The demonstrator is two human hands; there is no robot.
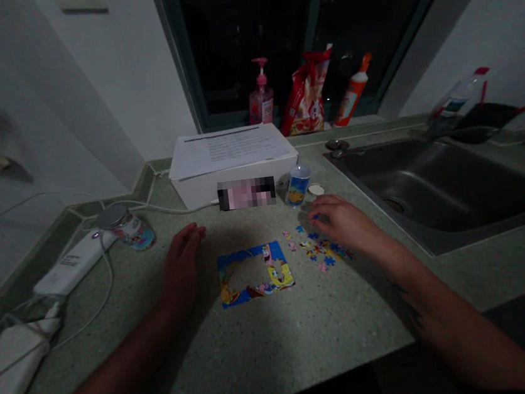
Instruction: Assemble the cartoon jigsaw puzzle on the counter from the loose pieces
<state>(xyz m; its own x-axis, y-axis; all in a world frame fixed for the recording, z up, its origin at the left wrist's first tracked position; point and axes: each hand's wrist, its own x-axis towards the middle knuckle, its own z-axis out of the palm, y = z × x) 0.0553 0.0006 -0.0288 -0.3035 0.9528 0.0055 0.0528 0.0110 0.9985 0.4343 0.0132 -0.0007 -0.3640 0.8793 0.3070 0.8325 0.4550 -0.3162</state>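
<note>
A partly joined jigsaw puzzle (279,278) lies flat on the counter, its blue and yellow cartoon border surrounding a gap in the middle. My left hand (183,256) is left of it, loosely curved, with nothing visible in it. To the puzzle's right is a pile of loose puzzle pieces (329,260), mostly blue, yellow and pink. Over the far edge of this pile, my right hand (341,218) pinches a small blue puzzle piece (316,217), partly hidden by the fingers. Just beyond that hand stand an open cartoon-printed can (298,186) and a round white lid (316,189).
Behind the puzzle is a white box (190,191) topped with printed papers (238,149); a phone-like object (246,194) leans against it. A jar (128,228), power strip (73,263) and cables occupy the left. A steel sink (432,184) is at right, bottles on the sill.
</note>
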